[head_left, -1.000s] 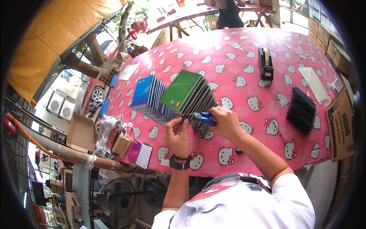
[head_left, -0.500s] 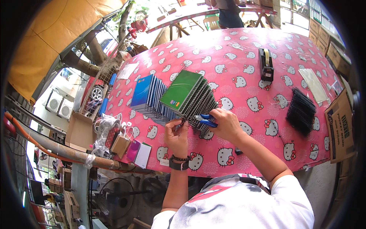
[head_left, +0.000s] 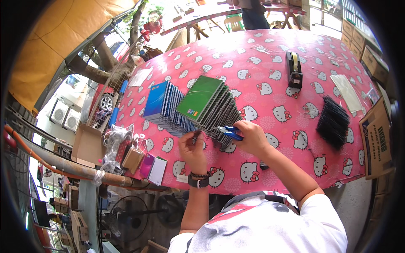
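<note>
A stack of green spiral-bound notebooks (head_left: 201, 98) stands fanned out in front of me. My right hand (head_left: 253, 138) is closed around the blue handles of a pair of wire cutters (head_left: 230, 133). Their jaws point left, at the near edge of the green stack. Just left of the cutters' tip, my left hand (head_left: 193, 151) is in a pinch close to the stack's near corner. A small dark bit shows at its fingertips, too small to name. Left of the green stack, and touching or nearly touching it, is a stack of blue spiral notebooks (head_left: 157, 101).
On the pink patterned table cover (head_left: 270, 92) are a tape dispenser (head_left: 294, 71), a pile of black spiral coils (head_left: 333, 123) and a clear plastic sheet (head_left: 346, 93). A cardboard box (head_left: 376, 141) stands at the right edge. At the left lie a small notepad (head_left: 157, 170) and plastic-wrapped items (head_left: 114, 145).
My left hand has drawn a little left, away from the cutters' tip and the green stack's corner, still pinched. The right hand and cutters have shifted only slightly.
</note>
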Action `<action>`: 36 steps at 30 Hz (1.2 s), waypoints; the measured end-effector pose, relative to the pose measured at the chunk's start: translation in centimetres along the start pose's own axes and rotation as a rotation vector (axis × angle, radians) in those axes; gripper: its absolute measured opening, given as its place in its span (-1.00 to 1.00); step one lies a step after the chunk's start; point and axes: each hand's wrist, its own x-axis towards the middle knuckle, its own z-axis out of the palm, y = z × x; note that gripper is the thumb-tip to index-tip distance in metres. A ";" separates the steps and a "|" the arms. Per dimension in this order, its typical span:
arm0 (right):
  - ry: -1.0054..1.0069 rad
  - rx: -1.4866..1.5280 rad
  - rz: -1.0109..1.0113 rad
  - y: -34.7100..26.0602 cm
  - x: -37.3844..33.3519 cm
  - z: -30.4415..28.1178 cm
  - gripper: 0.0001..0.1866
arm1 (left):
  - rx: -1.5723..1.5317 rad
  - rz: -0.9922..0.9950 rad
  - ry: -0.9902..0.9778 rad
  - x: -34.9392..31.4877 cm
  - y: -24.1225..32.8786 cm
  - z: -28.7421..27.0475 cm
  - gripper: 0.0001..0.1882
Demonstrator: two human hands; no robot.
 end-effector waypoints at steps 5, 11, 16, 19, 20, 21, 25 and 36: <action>0.050 0.023 -0.008 0.7 -0.4 0.0 -0.60 | -0.591 -0.402 0.165 -0.2 -0.8 0.4 -0.84; 0.029 -0.077 -0.025 0.1 -0.5 0.7 -0.54 | 0.156 0.013 0.040 -1.8 -2.2 2.9 -0.63; 0.015 -0.106 -0.073 -0.3 -0.1 0.9 -0.56 | 0.320 0.174 0.034 -2.0 -4.5 3.0 -0.66; 0.032 -0.138 -0.105 0.0 0.2 1.3 -0.59 | 0.397 0.188 0.043 -1.7 -4.8 2.9 -0.71; 0.051 -0.138 -0.115 0.1 0.1 1.5 -0.59 | 0.395 0.202 0.068 -1.7 -4.8 3.1 -0.70; 0.068 -0.137 -0.124 0.0 0.1 1.6 -0.59 | 0.396 0.214 0.094 -1.8 -4.6 3.4 -0.69; -0.101 -0.065 0.064 -0.3 0.0 1.1 -0.61 | 0.382 0.237 0.150 -1.6 -4.7 4.0 -0.66; 0.026 -0.176 -0.094 -0.1 -0.3 1.4 -0.60 | 0.256 0.146 0.226 -2.3 -4.0 5.2 -0.66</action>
